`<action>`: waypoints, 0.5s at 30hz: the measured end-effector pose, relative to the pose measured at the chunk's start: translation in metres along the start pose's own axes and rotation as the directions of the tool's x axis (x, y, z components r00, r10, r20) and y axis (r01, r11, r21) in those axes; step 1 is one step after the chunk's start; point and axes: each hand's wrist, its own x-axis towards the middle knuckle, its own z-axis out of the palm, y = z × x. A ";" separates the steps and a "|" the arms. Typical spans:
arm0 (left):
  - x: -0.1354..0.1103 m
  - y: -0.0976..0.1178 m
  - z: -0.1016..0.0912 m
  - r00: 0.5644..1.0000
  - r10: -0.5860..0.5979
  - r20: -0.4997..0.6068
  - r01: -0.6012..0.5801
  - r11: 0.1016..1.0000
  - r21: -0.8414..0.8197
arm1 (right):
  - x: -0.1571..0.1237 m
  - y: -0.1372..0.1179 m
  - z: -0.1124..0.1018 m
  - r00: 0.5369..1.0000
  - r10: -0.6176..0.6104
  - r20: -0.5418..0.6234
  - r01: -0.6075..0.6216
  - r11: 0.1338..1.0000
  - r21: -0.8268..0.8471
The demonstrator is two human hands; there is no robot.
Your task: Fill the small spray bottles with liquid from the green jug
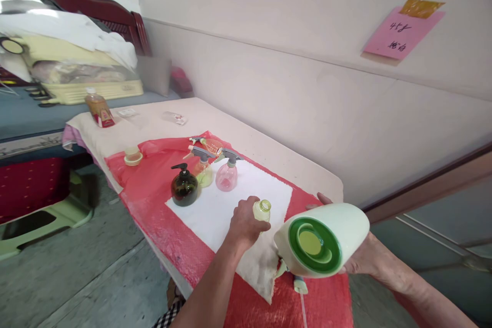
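Note:
My left hand (pixel 246 220) is closed around a small clear yellow-green bottle (pixel 263 210), upright with its neck uncapped. My right hand (pixel 355 253) grips a large white jug (pixel 346 223) with a green lid (pixel 294 238), tilted toward the left. The jug hides most of my right fingers. Partly behind the jug lies a spray head (pixel 300 285) with a thin tube. Beyond my left hand, a pink spray bottle (pixel 226 177), a yellow-green spray bottle (pixel 204 174) and a dark pump bottle (pixel 184 188) stand on a white cloth (pixel 261 182).
An orange spray bottle (pixel 212 147) lies at the back of the red cover (pixel 149 164). A small round container (pixel 132 156) sits at its left. A labelled brown bottle (pixel 100 107) stands at the table's far end. The wall (pixel 269 20) borders the right. A stool (pixel 49 225) stands left.

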 end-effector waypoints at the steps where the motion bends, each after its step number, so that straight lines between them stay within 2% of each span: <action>1: 0.000 0.000 0.000 1.000 -0.001 0.001 0.001 1.000 0.002 | 0.000 -0.001 0.001 1.000 0.003 0.009 -0.003 1.000 0.008; 9: 0.000 0.000 -0.001 1.000 0.003 0.004 -0.003 0.999 0.033 | 0.002 -0.020 0.007 0.993 0.044 0.107 -0.054 0.994 0.090; 15: -0.001 0.003 -0.003 1.000 -0.013 -0.009 0.013 0.995 0.096 | 0.004 -0.005 0.010 0.997 -0.018 0.070 0.016 0.999 0.031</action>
